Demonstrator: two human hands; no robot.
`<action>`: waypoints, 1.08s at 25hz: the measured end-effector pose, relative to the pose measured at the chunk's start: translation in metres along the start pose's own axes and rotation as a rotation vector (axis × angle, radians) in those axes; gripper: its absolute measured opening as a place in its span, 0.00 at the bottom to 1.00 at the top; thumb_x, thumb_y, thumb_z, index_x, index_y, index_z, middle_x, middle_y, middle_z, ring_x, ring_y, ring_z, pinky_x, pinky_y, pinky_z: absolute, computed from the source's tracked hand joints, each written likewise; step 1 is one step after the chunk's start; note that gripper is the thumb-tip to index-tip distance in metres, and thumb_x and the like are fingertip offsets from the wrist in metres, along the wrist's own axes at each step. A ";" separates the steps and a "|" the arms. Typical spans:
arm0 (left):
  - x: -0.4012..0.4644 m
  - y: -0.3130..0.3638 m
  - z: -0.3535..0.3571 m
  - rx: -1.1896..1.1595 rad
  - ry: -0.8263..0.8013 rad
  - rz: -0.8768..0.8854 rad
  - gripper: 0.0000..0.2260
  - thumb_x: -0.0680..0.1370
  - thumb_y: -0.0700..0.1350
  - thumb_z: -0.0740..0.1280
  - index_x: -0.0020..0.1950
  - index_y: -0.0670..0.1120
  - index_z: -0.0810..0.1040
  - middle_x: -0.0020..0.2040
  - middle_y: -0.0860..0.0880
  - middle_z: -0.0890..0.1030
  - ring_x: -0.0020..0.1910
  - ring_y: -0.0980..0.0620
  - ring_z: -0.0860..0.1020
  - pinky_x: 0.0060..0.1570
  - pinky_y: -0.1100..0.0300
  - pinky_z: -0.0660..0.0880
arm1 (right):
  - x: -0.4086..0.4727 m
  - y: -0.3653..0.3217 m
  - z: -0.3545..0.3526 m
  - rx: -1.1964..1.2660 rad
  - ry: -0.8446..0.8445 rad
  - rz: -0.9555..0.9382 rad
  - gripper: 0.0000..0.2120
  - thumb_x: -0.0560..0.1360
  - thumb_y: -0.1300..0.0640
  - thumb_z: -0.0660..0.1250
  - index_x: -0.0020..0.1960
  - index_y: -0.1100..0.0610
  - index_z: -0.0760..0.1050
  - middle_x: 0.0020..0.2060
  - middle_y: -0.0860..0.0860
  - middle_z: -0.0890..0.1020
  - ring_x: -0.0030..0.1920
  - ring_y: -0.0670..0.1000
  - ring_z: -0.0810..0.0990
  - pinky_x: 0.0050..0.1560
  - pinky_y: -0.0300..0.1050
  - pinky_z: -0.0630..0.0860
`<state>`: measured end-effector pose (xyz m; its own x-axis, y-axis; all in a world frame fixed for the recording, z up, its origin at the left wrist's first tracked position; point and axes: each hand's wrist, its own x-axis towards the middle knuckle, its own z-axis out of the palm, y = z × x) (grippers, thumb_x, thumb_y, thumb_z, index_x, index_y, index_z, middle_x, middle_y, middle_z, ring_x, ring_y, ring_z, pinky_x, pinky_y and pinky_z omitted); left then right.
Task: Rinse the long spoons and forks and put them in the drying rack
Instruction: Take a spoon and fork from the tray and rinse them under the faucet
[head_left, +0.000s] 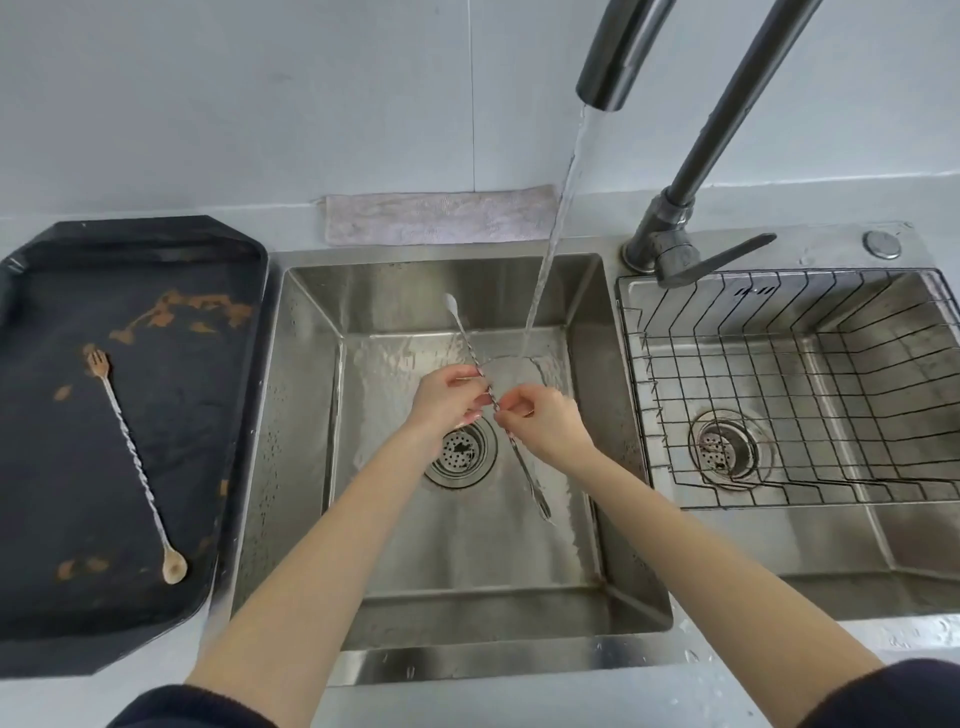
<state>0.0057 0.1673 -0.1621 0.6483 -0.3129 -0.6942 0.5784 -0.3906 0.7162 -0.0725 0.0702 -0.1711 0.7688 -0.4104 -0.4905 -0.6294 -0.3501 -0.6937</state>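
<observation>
Long spoon-and-fork utensil (470, 349), silver with a twisted stem, sits pinched between both hands over the left sink basin (582, 525): the left hand (447, 397) grips the stem with curled fingers and thumb, and the right hand (543, 423) pinches it just beside, the two hands nearly touching. Its spoon end points away from the hands toward the back wall of the basin, its fork end runs down past the right wrist. A stream of water (558, 208) from the dark faucet (618, 57) falls just beyond the hands. The drain (460, 452) lies below the left wrist. Right of the hands, a wire drying rack (779, 364) sits in the second basin. Well to the left, a second long utensil (136, 457), smeared brown, lies on a stained black tray (156, 244) on the bench. A folded cloth (441, 218) lies behind the sink.
</observation>
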 end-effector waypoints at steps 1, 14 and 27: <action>0.003 -0.006 0.000 -0.001 -0.014 -0.033 0.14 0.77 0.37 0.63 0.63 0.39 0.73 0.45 0.46 0.78 0.38 0.56 0.77 0.43 0.65 0.74 | 0.004 0.007 0.005 -0.005 -0.016 0.030 0.09 0.74 0.58 0.65 0.52 0.59 0.78 0.46 0.56 0.84 0.49 0.53 0.80 0.46 0.37 0.69; 0.052 -0.059 0.023 0.010 -0.113 -0.365 0.15 0.79 0.41 0.58 0.66 0.43 0.72 0.52 0.48 0.77 0.51 0.52 0.76 0.39 0.65 0.69 | 0.034 0.072 0.048 -0.127 -0.080 0.251 0.10 0.73 0.60 0.64 0.52 0.58 0.79 0.50 0.59 0.83 0.52 0.60 0.80 0.54 0.47 0.76; 0.063 -0.083 0.020 0.010 -0.115 -0.426 0.08 0.77 0.41 0.60 0.52 0.47 0.77 0.51 0.48 0.77 0.51 0.50 0.78 0.54 0.55 0.74 | 0.034 0.073 0.055 -0.153 -0.163 0.286 0.16 0.75 0.63 0.57 0.58 0.56 0.78 0.55 0.59 0.82 0.57 0.60 0.79 0.58 0.49 0.76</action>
<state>-0.0114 0.1628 -0.2670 0.2932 -0.2167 -0.9312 0.7770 -0.5135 0.3642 -0.0858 0.0772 -0.2673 0.5594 -0.3750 -0.7393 -0.8218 -0.3679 -0.4352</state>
